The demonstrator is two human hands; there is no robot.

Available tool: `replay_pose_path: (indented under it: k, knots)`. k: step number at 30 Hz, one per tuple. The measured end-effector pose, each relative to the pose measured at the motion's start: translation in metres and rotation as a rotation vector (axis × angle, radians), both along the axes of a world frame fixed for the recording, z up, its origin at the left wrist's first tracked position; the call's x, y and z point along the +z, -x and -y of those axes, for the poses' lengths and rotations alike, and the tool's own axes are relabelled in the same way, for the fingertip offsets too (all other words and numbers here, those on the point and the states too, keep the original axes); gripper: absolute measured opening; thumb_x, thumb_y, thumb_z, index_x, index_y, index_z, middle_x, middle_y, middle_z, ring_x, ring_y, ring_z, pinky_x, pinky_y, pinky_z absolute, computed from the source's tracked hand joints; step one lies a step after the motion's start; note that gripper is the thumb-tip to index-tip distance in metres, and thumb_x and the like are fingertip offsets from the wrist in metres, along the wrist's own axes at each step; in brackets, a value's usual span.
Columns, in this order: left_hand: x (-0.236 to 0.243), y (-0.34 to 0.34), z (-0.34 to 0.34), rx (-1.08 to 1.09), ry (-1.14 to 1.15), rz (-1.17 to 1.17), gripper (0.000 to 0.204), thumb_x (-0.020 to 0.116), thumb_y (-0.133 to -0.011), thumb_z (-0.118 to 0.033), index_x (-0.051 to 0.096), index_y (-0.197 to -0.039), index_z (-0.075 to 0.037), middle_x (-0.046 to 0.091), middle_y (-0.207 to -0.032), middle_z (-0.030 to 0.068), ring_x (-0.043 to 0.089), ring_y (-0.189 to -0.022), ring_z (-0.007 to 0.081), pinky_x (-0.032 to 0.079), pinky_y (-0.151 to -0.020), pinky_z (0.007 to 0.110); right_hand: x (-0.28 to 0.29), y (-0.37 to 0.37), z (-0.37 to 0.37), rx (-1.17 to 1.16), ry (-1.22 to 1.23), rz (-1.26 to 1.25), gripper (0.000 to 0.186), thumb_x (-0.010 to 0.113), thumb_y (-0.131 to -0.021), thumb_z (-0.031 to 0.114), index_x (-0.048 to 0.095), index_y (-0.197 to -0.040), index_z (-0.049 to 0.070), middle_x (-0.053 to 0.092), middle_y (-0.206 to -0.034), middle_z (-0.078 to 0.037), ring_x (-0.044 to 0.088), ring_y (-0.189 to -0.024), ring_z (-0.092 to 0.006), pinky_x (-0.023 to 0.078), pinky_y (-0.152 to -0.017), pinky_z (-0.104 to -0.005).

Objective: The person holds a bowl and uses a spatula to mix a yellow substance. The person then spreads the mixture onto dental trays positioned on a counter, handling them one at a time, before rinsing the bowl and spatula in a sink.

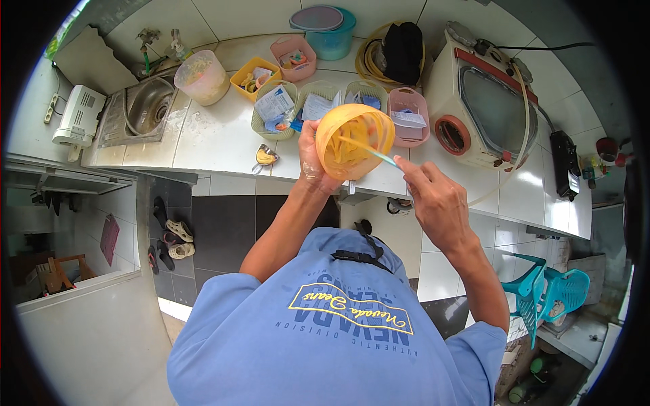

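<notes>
Yellow bowl is sitting at 1 o'clock in the head view, held up, mouth facing the camera; yellow paste is coating its inside. Clock from the bowl: left grip is cupping it at 8, wrapping round the wall. Right grip, at 4, is pinching narrow on the teal end of a thin stick; the other end is resting in the paste. I'm seeing the white tiled surface running behind. Pale-green baskets are holding packets from 10 to 12; a pink basket is standing at 2. Beyond it I'm getting a white machine with a glass window. Small metal-coloured piece with yellow stuff is lying at 9; sink is showing farther out, also 9.
</notes>
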State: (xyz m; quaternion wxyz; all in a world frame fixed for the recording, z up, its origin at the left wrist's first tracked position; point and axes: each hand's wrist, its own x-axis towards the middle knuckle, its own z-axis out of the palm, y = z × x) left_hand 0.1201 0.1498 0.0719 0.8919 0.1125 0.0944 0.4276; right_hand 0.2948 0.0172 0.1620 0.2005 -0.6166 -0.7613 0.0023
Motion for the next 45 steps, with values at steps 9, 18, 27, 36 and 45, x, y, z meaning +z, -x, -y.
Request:
replay_pose_path:
  k: [9,18,27,36,45]
  knots:
    - [0.014,-0.005,0.007,0.194,-0.067,-0.014,0.055,0.038,-0.087,-0.039,0.054,-0.122,0.000,0.056,-0.128,0.0154,0.055,-0.117,0.0318,0.043,-0.102,0.047,-0.039,-0.007,-0.032,-0.049,0.087,-0.138,0.032,0.058,-0.091,0.015,0.061,-0.122,0.006,0.065,-0.074,-0.016,0.061,-0.060,-0.0343,0.049,-0.057,-0.0425]
    - [-0.021,-0.009,0.003,0.328,-0.149,-0.075,0.050,0.039,-0.084,-0.039,0.052,-0.117,-0.003,0.058,-0.121,0.0164,0.055,-0.111,0.0300,0.044,-0.098,0.045,-0.078,0.045,0.006,-0.056,0.979,-1.827,0.033,0.054,-0.099,0.024,0.061,-0.121,0.001,0.043,-0.060,0.005,0.031,-0.046,-0.0010,0.027,-0.041,-0.0161]
    - [0.008,0.011,0.028,0.413,0.104,-0.085,0.053,0.040,-0.093,-0.046,0.051,-0.131,-0.011,0.056,-0.127,0.0099,0.055,-0.117,0.0283,0.044,-0.101,0.048,-0.079,0.043,0.011,-0.037,0.104,-1.332,0.035,0.057,-0.094,0.006,0.059,-0.129,0.007,0.057,-0.076,-0.005,0.051,-0.062,-0.0112,0.047,-0.058,-0.0251]
    - [0.024,-0.002,0.020,0.466,0.092,-0.126,0.051,0.037,-0.096,-0.046,0.047,-0.133,-0.012,0.053,-0.130,0.0096,0.052,-0.121,0.0297,0.044,-0.102,0.050,-0.108,0.029,0.037,-0.041,-0.229,-0.544,0.063,0.066,-0.071,-0.005,0.061,-0.129,0.018,0.058,-0.083,-0.010,0.059,-0.068,-0.0234,0.050,-0.059,-0.0328]
    - [0.028,-0.018,0.025,0.457,0.087,-0.057,0.053,0.037,-0.096,-0.050,0.050,-0.130,-0.012,0.056,-0.127,0.0097,0.054,-0.118,0.0285,0.045,-0.102,0.048,-0.048,0.029,0.029,-0.112,0.325,-1.492,0.029,0.054,-0.096,0.009,0.058,-0.122,-0.002,0.062,-0.069,-0.003,0.056,-0.062,-0.0074,0.043,-0.057,-0.0227]
